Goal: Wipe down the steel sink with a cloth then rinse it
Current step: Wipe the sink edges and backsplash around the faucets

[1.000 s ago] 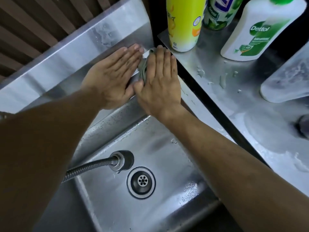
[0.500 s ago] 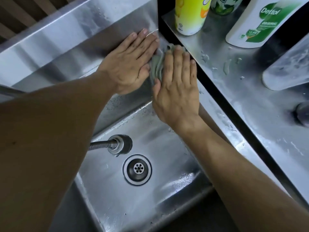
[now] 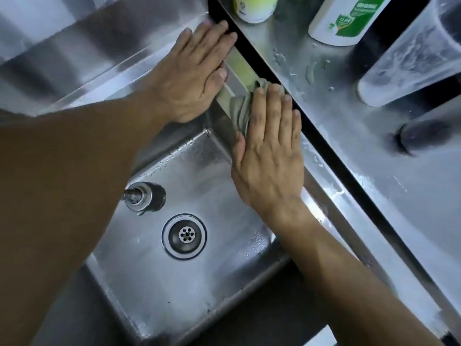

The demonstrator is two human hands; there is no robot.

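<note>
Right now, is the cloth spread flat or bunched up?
Bunched. The cloth shows folds and ridges beside the right hand, which presses it flat-palmed onto the sink rim.

A kitchen wash-up corner, seen from above: a stainless steel sink [image 3: 199, 270] with a round drain [image 3: 184, 235] and a flexible hose tap [image 3: 144, 196] sits against a steel backsplash [image 3: 87, 41]. Beside it, a wet steel table [image 3: 361, 151] carries a green-and-white soap bottle [image 3: 346, 21], a yellow-labelled bottle [image 3: 252, 8] and a clear plastic container [image 3: 411, 58].
</note>
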